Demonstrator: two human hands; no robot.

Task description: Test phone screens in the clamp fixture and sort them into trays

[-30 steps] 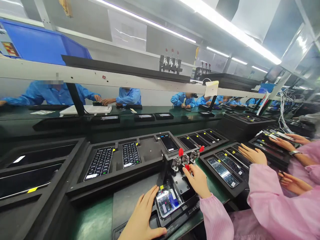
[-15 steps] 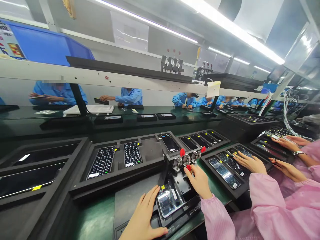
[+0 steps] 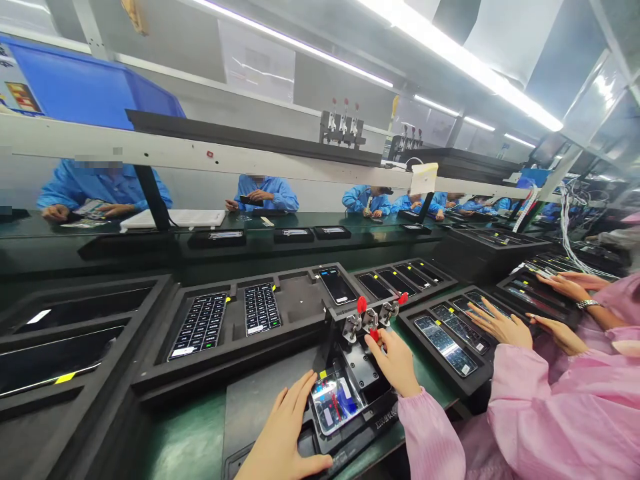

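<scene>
My right hand (image 3: 395, 360), in a pink sleeve, is closed round the red-tipped handle (image 3: 371, 333) of a toggle clamp (image 3: 369, 319) on a black fixture (image 3: 380, 417). Two more clamps with red tips stand beside it. In the fixture lies a phone (image 3: 333, 403), its near part showing lit coloured patches and its far end under the clamp block (image 3: 364, 367). My left hand (image 3: 283, 433) rests along the fixture's left side with fingers stretched and thumb apart. Its fingertips are at the phone's left edge, and it grips nothing.
Black foam trays (image 3: 295, 333) holding phones stand behind and left. Another phone tray (image 3: 425, 363) is at right, under a co-worker's hand (image 3: 500, 323). A white shelf beam (image 3: 280, 163) crosses above the bench. People in blue (image 3: 267, 193) work opposite.
The phone's screen in the fixture has gone from greyish reflections to coloured patches. My hands keep their places. Across the bench, two people in blue have moved their hands.
</scene>
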